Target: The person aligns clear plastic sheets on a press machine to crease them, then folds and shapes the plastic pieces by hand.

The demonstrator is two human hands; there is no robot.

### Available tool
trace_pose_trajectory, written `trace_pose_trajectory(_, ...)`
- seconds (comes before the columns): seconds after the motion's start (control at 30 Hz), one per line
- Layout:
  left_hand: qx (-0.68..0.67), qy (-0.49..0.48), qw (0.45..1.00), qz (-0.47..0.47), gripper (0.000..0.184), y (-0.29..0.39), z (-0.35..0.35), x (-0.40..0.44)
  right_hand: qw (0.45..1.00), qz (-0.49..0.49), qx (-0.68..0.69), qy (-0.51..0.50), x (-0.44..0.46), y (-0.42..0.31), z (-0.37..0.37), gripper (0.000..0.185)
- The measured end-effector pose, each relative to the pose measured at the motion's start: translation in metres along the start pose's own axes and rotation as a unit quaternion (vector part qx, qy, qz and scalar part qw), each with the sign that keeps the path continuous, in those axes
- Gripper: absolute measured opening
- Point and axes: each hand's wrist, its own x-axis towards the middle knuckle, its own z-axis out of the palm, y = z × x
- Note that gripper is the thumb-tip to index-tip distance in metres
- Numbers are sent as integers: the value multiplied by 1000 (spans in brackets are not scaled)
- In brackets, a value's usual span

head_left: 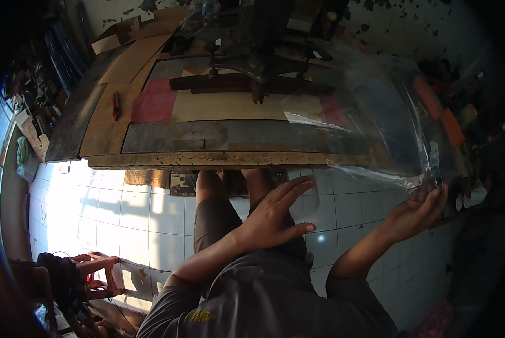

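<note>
A clear plastic sheet (376, 121) hangs in the air over the right part of the workbench, with wrinkles and glare along it; whether it is a bag I cannot tell. My right hand (424, 205) pinches its gathered lower corner at the right. In front of my lap, my left hand (275, 217) is open, fingers stretched toward the right and thumb apart. A faint edge of plastic seems to lie just beyond those fingertips; contact is unclear. Behind the sheet, a dark metal machine with a long bar (235, 83) stands over a cream strip (230, 107) with pink ends.
The workbench (207, 160) has a worn wooden front edge. A red cutter (116, 106) lies on brown cardboard (103, 121) at the left. Orange objects (450, 127) are at the right. A red stool (103, 276) stands on the white tiled floor, lower left.
</note>
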Motion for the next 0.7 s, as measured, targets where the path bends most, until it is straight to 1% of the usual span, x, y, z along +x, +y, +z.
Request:
trace_pose_trajectory(0.1, -51, 48, 995, -71, 80, 4, 11, 5, 999, -24, -17, -12, -11, -4, 7, 43)
trace_pose_trajectory(0.2, -59, 116, 988, -83, 76, 0, 21, 5, 997, -62, -29, -32, -18, 1, 4, 41)
trace_pose_trajectory(0.3, -15, 105, 992, -70, 67, -3, 21, 5, 993, -90, -48, -51, -27, 5, 1, 41)
trace_pose_trajectory(0.4, -44, 41, 998, -36, 59, -15, 21, 1, 992, -94, -41, -73, -33, 2, 3, 41)
trace_pose_trajectory(0.5, -70, 84, 994, -23, 64, -10, 23, 1, 991, -97, -3, -89, -36, 1, 8, 43)
trace_pose_trajectory(0.6, -168, 140, 975, -22, 70, -16, 34, 3, 991, -93, 8, -90, -39, 3, 7, 44)
trace_pose_trajectory(0.7, -257, 178, 949, -48, 68, -18, 44, 1, 992, -96, 9, -86, -43, 4, 5, 47)
